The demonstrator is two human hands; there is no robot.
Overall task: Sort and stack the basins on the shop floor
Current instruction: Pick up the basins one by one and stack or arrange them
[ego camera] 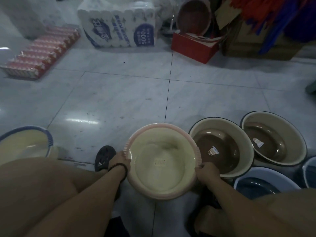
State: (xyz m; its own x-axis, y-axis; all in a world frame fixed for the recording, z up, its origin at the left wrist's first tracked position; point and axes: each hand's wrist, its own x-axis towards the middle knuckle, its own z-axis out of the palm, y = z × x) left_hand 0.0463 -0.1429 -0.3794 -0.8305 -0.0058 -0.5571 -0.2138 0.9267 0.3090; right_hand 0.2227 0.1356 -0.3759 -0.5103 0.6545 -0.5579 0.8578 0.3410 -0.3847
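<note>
Head camera is looking down on a glossy grey tiled floor (119,93) ringed with shop stock. The left hand (122,160) and right hand (206,171) are gripping opposite rims of a cream, pink-rimmed basin (162,178), just beside two brown-bottomed basins (220,147). A wrapped tissue pack (118,29) is showing "5000".

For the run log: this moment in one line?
left hand: grips pink basin rim | right hand: grips opposite rim | brown basin: alongside

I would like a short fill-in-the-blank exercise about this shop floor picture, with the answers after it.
The left hand and right hand grip the held basin by its ___ rim.
A dark bracelet circles the ___ wrist.
The far-left basin has a ___ rim.
Missing words: pink, left, blue.
</note>
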